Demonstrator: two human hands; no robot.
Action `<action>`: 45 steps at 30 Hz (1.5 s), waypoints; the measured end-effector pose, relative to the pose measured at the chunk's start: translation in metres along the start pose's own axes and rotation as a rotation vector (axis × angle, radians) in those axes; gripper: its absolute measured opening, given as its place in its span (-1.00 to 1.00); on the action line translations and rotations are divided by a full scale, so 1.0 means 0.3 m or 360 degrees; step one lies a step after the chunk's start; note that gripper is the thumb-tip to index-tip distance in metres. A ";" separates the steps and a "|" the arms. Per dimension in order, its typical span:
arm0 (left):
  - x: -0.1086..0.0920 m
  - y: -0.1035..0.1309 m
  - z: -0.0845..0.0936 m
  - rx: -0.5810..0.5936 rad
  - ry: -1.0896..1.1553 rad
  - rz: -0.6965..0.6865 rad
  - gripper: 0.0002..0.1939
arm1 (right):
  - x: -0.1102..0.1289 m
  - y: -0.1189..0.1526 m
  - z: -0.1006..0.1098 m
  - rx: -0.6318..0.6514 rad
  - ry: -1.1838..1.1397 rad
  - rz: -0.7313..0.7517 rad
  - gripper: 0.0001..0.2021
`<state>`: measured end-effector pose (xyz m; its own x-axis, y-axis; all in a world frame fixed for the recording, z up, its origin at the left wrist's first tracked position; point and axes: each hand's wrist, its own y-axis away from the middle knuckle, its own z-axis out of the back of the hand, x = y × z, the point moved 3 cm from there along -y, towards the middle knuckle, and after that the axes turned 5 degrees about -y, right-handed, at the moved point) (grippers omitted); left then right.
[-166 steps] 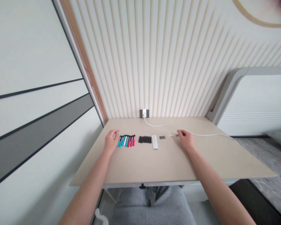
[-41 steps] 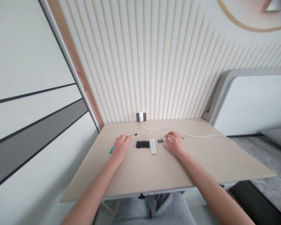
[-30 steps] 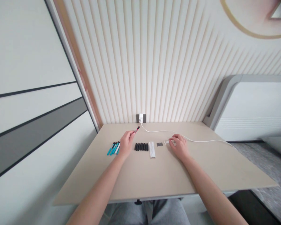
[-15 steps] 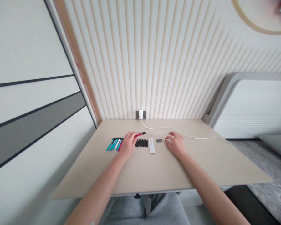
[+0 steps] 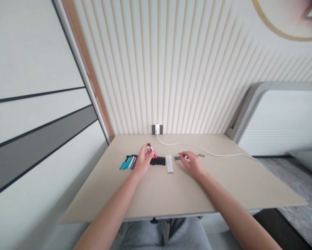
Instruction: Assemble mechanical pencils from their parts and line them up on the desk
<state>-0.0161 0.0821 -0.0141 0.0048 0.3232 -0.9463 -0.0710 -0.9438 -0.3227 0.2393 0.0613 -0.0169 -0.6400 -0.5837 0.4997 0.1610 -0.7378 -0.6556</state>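
My left hand (image 5: 143,160) grips a red marker (image 5: 153,150) with a black end, tilted with that end up and to the left. Several teal, white and red markers (image 5: 128,162) lie in a row to its left. Just right of the hand is a row of short black pieces (image 5: 158,160), then several thin white rods (image 5: 169,164). My right hand (image 5: 191,162) is beside a small group of grey pieces (image 5: 177,158), its thumb and index finger curled near each other; whether anything is between them is too small to tell.
Small metallic pieces (image 5: 200,155) lie beyond my right hand. A white cable (image 5: 182,143) runs from a plug (image 5: 157,129) on the wall across the back of the beige table (image 5: 169,198) to the right.
The red marker has turned from nearly level, pointing right, to steeply tilted, black end at upper left. My right hand has shifted left toward the grey pieces, uncovering the metallic pieces.
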 end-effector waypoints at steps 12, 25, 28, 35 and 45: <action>-0.018 0.013 -0.014 -0.0072 0.0416 0.0179 -0.59 | 0.205 -0.059 -0.176 0.0163 -0.0404 0.0257 -0.80; -0.015 0.040 -0.047 0.0200 0.0294 0.0308 -0.64 | 0.164 -0.016 -0.131 0.0024 -0.0503 0.0065 -0.81; -0.012 0.038 -0.042 0.0224 0.0072 0.0282 -0.69 | 0.156 -0.016 -0.125 -0.0005 -0.0532 0.0073 -0.84; -0.015 0.043 -0.056 0.0317 -0.0316 0.0140 -0.76 | 0.155 -0.014 -0.120 -0.0062 -0.0595 0.0078 -0.87; -0.020 0.038 -0.044 0.0179 -0.0016 0.0308 -0.72 | 0.160 -0.016 -0.106 -0.0192 -0.0691 -0.0083 -0.86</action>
<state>-0.0039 0.0684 -0.0125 -0.0294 0.1379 -0.9900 -0.1803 -0.9749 -0.1304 0.1839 0.0478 -0.0078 -0.2666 -0.6541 0.7079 0.0319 -0.7400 -0.6718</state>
